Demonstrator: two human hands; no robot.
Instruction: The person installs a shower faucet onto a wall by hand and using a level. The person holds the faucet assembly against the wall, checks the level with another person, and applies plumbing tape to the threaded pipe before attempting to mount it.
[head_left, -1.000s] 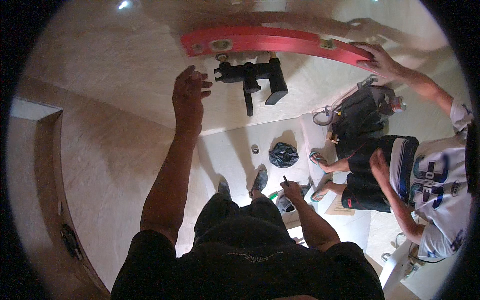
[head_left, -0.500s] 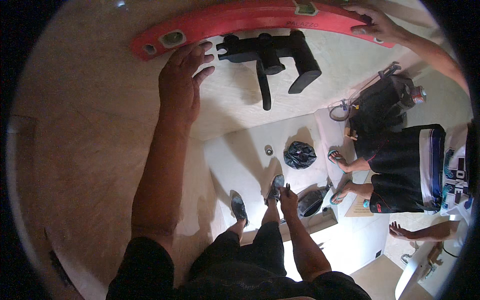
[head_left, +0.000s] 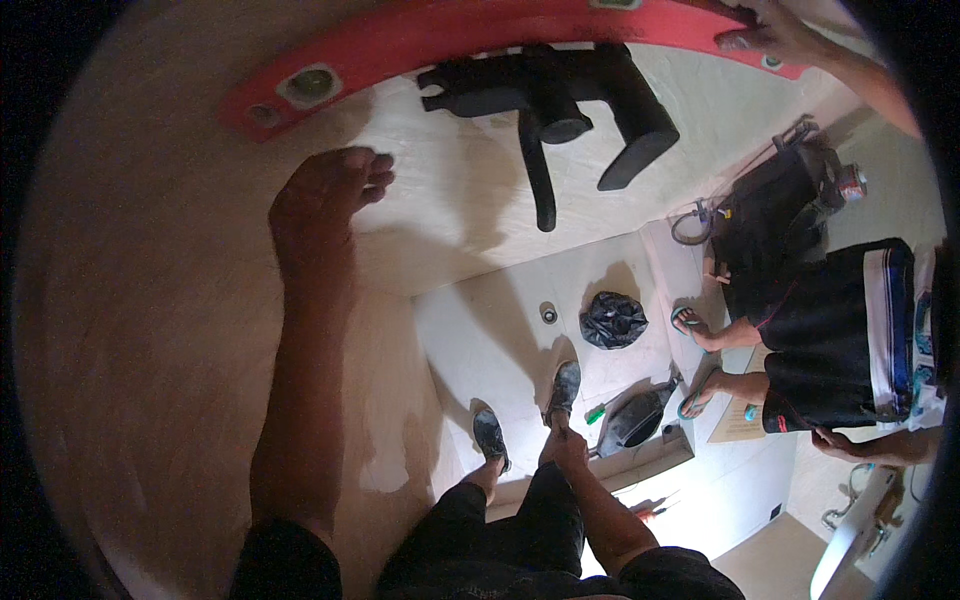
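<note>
A long red spirit level [head_left: 420,55] lies along the top of a matte black wall mixer tap [head_left: 560,95] with a spout and a lever. Below the level's left end is my left hand [head_left: 320,200], apart from level and tap. Its fingers are curled together, and no object shows in them. Low down near my shoe, my right hand [head_left: 568,450] is closed; what it grips, if anything, is too small to make out. Another person's hand [head_left: 770,35] holds the right end of the level.
Nearby on the floor are a black plastic bag [head_left: 613,320], a dark pouch [head_left: 635,415], a small green item [head_left: 596,413] and a drain [head_left: 548,312]. The other person stands at right in sandals [head_left: 693,325], near a black bag [head_left: 770,220]. A white basin [head_left: 850,535] is lower right.
My left hand has moved down and left, away from the level's end, and its fingers have curled in. My right hand has lowered. The level and tap appear larger and higher in view.
</note>
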